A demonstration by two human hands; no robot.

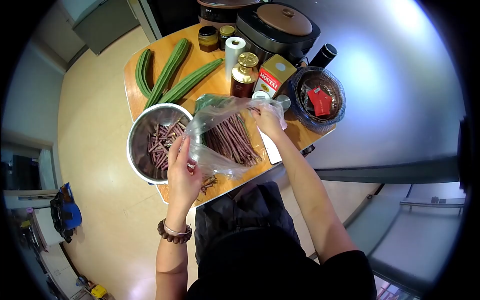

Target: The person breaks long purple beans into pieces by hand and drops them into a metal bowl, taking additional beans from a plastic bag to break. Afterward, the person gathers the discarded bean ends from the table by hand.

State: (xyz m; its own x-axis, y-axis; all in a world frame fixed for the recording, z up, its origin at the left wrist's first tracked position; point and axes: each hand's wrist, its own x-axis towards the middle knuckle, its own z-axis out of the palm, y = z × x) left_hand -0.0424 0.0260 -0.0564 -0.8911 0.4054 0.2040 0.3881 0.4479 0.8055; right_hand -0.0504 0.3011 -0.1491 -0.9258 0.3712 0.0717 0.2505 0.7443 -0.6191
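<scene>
My left hand (184, 167) pinches one side of a clear plastic bag (212, 114), beside a steel bowl (134, 150). Cut purple bean pieces (162, 145) lie in that bowl. My right hand (267, 121) grips the bag's other side, at the upper right of a bundle of long purple beans (232, 140) lying on the wooden table (201, 80). The film stretches between both hands, partly over the beans. A few trimmed ends (208, 184) lie near the table's front edge. Under my right forearm is a flat white object (271, 150).
Three green ridged gourds (170, 70) lie at the back left. Two jars (208, 39), a white roll (234, 52), a gold-topped bottle (244, 75), a Moutai box (274, 76) and a cooker (277, 30) stand behind. At the right is a glass bowl (340, 95) holding red packets.
</scene>
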